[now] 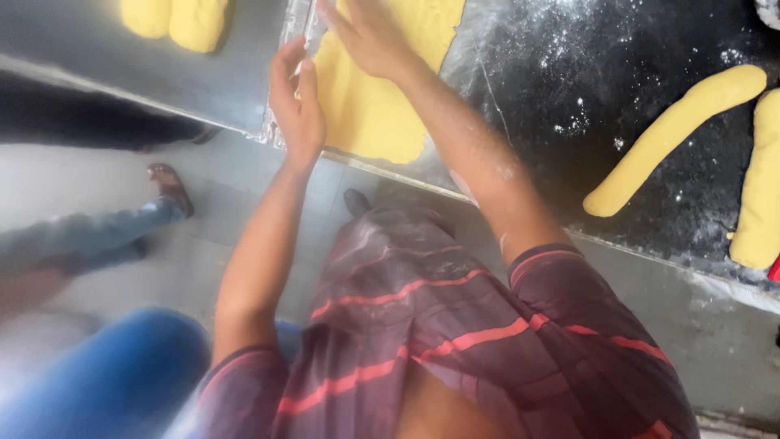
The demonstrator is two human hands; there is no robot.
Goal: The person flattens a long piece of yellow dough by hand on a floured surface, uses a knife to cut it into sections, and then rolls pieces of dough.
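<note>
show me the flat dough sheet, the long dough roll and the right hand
flat dough sheet (367, 114): head view, bare middle
long dough roll (674, 138): head view, mid-length
right hand (370, 36): head view, back of hand

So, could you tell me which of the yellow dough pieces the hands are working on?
The flattened dough sheet under both hands; the other pieces are rolled logs lying untouched.
</note>
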